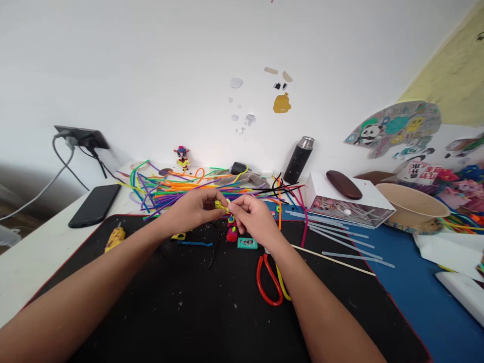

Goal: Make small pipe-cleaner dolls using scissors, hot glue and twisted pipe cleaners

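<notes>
Both my hands meet above the far part of the black mat. My left hand (200,205) is closed in a pinch on a small yellow pipe-cleaner piece (220,204). My right hand (252,216) has thumb and fingers pressed together at the right end of that same piece. Just below the fingertips is a small magenta pipe-cleaner part (232,234); whether it is joined to the yellow piece I cannot tell. A teal eraser-like block (247,243) lies beside my right wrist. Scissors (270,282) with red and yellow handles are partly hidden by my right forearm.
Colourful pipe cleaners (174,194) are heaped along the wall, near a small finished doll (182,157). A yellow glue gun (115,239) and a phone (94,205) lie left. Right are clear glue sticks (351,242), a wooden stick (336,260), a thermos (298,161) and a white box (313,186).
</notes>
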Demonstrator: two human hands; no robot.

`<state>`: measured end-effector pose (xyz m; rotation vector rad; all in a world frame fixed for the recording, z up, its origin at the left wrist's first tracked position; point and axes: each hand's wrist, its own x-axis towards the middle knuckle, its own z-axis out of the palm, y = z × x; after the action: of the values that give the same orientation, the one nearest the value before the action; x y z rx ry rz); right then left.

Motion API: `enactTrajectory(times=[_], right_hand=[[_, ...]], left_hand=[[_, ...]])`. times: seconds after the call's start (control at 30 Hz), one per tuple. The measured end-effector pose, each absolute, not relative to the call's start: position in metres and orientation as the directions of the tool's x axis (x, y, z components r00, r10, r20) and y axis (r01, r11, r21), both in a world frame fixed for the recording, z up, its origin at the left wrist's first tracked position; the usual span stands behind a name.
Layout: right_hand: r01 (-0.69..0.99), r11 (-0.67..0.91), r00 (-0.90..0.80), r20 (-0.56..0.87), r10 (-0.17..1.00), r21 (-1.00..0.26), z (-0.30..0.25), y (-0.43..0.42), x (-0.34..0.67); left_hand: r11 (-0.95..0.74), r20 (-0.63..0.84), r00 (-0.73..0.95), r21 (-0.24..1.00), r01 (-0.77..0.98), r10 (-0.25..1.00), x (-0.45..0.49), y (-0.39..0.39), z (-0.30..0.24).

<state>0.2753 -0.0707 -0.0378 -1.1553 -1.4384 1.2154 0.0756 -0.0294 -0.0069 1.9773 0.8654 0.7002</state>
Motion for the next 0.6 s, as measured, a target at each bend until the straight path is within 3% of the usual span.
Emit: enactTrajectory(times=[0.37,0.6], right_hand=[[0.081,0.078,-0.149,0.065,0.987,-0.994,-0.0411,-0.0693,0.2749],[0.042,0.064,-0.160,0.056,0.985,-0.997,-0.0401,-0.0708,0.2730]], left_hand=[[-0.592,0.286,0.618,0.716,0.370,0.732,0.0768,-0.0333,-0.0053],[-0.455,0.203,0.584,0.829,0.326,0.786,0.0779,-0.0318,-0.0091]])
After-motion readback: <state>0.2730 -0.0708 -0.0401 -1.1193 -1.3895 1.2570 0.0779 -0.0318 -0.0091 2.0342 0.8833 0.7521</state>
